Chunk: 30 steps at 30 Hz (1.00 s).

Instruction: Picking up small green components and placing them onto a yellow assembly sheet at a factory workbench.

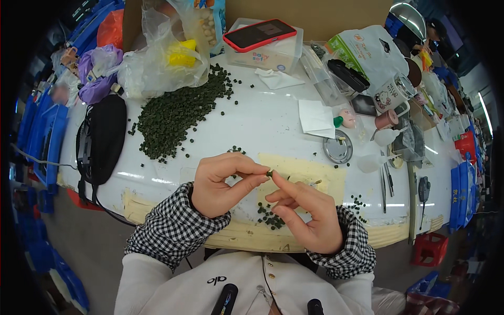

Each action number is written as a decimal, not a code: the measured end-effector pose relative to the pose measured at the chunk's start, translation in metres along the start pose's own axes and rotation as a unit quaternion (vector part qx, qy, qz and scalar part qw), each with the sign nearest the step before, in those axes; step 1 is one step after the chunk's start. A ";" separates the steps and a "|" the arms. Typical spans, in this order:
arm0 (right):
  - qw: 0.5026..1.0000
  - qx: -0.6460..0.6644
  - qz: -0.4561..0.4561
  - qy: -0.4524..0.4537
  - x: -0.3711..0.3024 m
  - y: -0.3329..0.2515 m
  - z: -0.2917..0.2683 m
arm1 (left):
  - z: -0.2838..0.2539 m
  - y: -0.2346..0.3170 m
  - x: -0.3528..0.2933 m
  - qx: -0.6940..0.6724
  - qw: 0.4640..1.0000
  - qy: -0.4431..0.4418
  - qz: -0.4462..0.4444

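My left hand [223, 184] pinches a small dark green bead [269, 172] between thumb and forefinger over the white table [262, 126]. My right hand [304, 212] meets it from the right, its forefinger tip touching the same bead; whether it holds a thin thread or pin I cannot tell. Under my hands lies a small cluster of green beads [270, 216]. A large heap of the same green beads [178, 113] spreads over the far left of the table. Both wrists wear black-and-white checked sleeve covers.
A black pouch [105, 139] lies at the table's left edge. Clear plastic bags [157, 63], a plastic box [286, 55] with a red-cased phone [259, 34] on it, a round metal lid [338, 148], white paper [316, 118], small bottles and tweezers [386, 181] crowd the back and right.
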State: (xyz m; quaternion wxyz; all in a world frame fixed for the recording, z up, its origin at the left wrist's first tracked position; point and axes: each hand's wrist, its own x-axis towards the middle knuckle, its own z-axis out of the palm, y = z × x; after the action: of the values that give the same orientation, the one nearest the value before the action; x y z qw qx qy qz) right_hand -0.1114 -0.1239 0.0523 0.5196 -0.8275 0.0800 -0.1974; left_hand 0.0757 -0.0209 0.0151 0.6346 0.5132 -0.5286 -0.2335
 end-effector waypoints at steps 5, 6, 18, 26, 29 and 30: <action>1.000 -0.003 0.000 -0.007 0.000 0.000 0.000 | -0.001 0.001 -0.001 0.013 1.000 -0.002 0.010; 1.000 -0.008 -0.001 -0.008 0.000 0.000 -0.001 | -0.001 0.002 0.000 0.019 1.000 -0.004 0.012; 0.992 -0.124 -0.015 -0.014 0.003 -0.005 -0.004 | -0.011 0.008 0.006 0.074 0.995 -0.059 -0.013; 0.974 -0.160 -0.017 0.160 -0.015 -0.018 -0.017 | -0.032 -0.016 0.004 0.286 0.948 -0.115 -0.077; 0.973 -0.144 0.009 0.182 -0.032 -0.021 -0.016 | -0.027 -0.013 0.006 0.270 0.949 -0.144 -0.079; 0.972 -0.144 0.012 0.187 -0.038 -0.022 -0.017 | -0.024 -0.012 0.006 0.259 0.949 -0.159 -0.078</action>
State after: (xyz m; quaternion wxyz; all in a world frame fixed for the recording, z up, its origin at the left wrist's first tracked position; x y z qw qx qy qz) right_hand -0.1546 -0.1154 0.0691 0.3727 -0.8411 0.2130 -0.3290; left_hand 0.1027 -0.0202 0.0090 0.3669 0.6561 -0.6231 -0.2159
